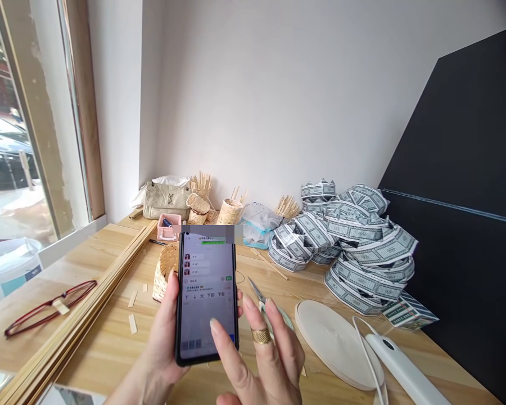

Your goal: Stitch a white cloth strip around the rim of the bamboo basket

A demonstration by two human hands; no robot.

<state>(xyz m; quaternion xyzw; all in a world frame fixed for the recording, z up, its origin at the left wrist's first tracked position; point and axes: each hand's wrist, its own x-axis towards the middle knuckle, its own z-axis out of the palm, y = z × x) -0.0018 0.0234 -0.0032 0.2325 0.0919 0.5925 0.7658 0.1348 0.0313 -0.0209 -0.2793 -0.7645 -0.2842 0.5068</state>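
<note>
Left hand [160, 337] clasps the black rectangular glass-fronted phone [204, 315], right hand [265, 365] splayed over it, apparently mid-typing; the next tap needs steadiness

A dark-edged phone [204, 315], screen lit
We hold it upright in our left hand [162, 332], chat bubbles showing above a row of characters.

The right hand [265, 363] is wearing a wide gold-coloured ring [261, 336] on its middle finger, the band showing a fine, woven, mesh-like texture and catching the light. The index fingernail [213, 323] is showing a rounded tip. The left hand [163, 329] is appearing bare, its forearm [135, 376] likewise showing uncovered.
</note>
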